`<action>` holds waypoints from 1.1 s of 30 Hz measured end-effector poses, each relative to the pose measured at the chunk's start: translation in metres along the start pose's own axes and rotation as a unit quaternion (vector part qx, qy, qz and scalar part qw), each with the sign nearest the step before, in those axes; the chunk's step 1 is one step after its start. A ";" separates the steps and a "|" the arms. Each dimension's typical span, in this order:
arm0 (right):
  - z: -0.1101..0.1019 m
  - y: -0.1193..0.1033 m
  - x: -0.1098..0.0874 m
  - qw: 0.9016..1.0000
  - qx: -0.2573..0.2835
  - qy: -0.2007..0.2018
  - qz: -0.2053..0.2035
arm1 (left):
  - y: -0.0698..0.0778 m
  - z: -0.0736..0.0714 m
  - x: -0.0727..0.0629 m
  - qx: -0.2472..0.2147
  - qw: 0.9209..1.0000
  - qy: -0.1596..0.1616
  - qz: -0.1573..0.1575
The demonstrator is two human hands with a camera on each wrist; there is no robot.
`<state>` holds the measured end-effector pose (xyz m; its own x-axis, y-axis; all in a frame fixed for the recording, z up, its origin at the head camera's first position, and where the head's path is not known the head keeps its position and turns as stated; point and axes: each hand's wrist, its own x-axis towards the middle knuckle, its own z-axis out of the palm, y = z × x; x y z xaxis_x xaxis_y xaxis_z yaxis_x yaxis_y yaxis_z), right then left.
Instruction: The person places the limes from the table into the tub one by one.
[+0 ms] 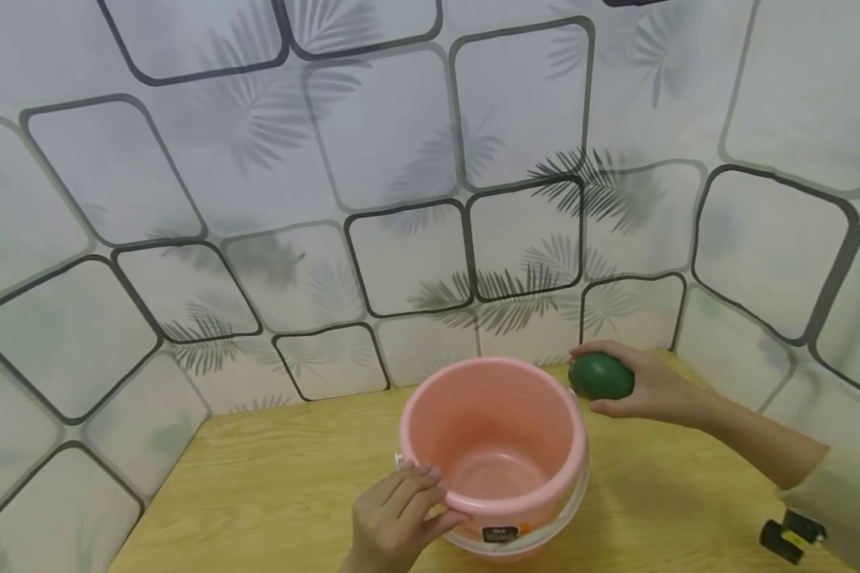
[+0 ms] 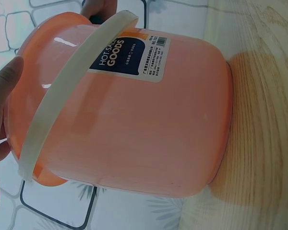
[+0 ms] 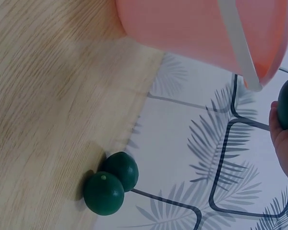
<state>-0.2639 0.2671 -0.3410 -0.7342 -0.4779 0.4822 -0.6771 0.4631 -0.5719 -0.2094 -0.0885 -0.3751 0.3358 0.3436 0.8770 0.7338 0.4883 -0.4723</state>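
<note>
A pink plastic bucket point(image 1: 505, 504) stands upright on the wooden table, its bare inside bottom showing in the head view. My left hand point(image 1: 394, 509) grips the near left rim, fingers over the edge and thumb outside. To the right of the bucket, my right hand point(image 1: 662, 390) holds a dark green, smooth, egg-shaped fruit point(image 1: 602, 376) between thumb and fingers, close beside the far right rim. The white handle point(image 2: 62, 96) hangs down along the bucket's front, over a printed label point(image 2: 134, 57).
In the right wrist view, two more dark green fruits, one in front point(image 3: 103, 194) and one behind point(image 3: 126, 167), lie together on the table point(image 3: 48, 120). Patterned walls point(image 1: 401, 263) enclose the table at the back and sides. A small black device point(image 1: 791, 535) is by the right sleeve.
</note>
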 end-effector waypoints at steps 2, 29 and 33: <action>0.000 -0.002 0.001 1.000 0.017 -0.009 0.023 | 0.000 0.000 -0.001 -0.001 1.000 -0.003 -0.003; 0.015 -0.022 0.036 0.955 0.261 -0.085 0.115 | -0.001 0.000 0.000 -0.005 1.000 -0.007 -0.006; 0.019 -0.023 0.039 0.950 0.270 -0.092 0.127 | 0.000 0.000 0.000 -0.005 1.000 -0.008 -0.007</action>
<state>-0.2758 0.2236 -0.3218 -0.8162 -0.5465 0.1877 -0.3186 0.1546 -0.9352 -0.2099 -0.0885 -0.3754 0.3163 0.3497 0.8818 0.7441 0.4852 -0.4593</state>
